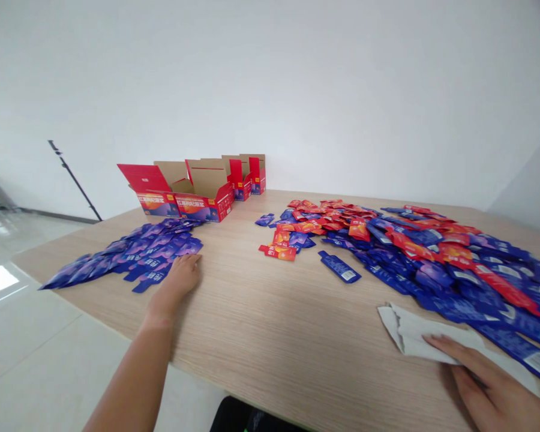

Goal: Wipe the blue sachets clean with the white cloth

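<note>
My left hand (180,277) lies flat on the wood-grain table (270,336), its fingertips touching the edge of a fanned row of blue sachets (148,255). My right hand (490,384) rests at the lower right, fingers on a crumpled white paper sheet (414,333). Just beyond that sheet lies a large heap of mixed blue and red sachets (423,258). A single blue sachet (339,267) sits apart at the heap's near left side, and a few red ones (278,252) lie close by. Neither hand grips anything.
Several open red cardboard cartons (184,192) stand in a row at the far table edge, against a white wall. A thin black stand (74,180) leans beyond the table's left side. A dark chair or lap (252,417) shows at the near edge.
</note>
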{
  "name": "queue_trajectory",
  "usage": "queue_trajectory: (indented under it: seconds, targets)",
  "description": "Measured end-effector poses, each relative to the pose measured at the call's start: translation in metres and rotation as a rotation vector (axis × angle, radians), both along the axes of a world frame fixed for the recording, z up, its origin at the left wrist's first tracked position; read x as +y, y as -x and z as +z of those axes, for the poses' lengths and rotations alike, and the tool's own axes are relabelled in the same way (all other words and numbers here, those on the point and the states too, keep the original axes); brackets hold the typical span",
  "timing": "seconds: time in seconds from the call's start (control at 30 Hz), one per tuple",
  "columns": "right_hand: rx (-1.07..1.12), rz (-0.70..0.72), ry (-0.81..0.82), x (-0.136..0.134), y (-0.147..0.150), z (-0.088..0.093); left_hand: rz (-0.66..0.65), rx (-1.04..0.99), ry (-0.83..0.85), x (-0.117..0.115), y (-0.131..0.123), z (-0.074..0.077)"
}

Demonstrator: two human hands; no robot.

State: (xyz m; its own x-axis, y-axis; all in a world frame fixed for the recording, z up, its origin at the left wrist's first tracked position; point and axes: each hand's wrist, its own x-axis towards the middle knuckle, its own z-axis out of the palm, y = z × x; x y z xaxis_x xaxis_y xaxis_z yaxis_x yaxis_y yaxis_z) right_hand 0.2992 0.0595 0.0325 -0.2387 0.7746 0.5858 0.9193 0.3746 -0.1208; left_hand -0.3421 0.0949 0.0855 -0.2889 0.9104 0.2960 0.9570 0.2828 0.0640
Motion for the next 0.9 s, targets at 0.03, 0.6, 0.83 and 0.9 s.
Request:
queue_trajectory:
  seconds: [0.03,0.6,0.83,0.9]
  targets:
    - [-0.005,-0.006,0.002,-0.001,0.001,0.001,0.013,0.001,-0.002,-0.001,0.0,0.001]
    - [0.087,-0.127,0.216,-0.011,0.024,0.024,-0.389,-0.276,-0.072,-0.027,-0.17,0.002]
    - [0.168,0.068,0.382,0.001,0.048,0.064,-0.543,-0.365,-0.078,-0.048,-0.228,-0.002]
    - [0.2,0.151,0.391,0.014,0.064,0.075,-0.569,-0.375,-0.081,-0.052,-0.238,-0.006]
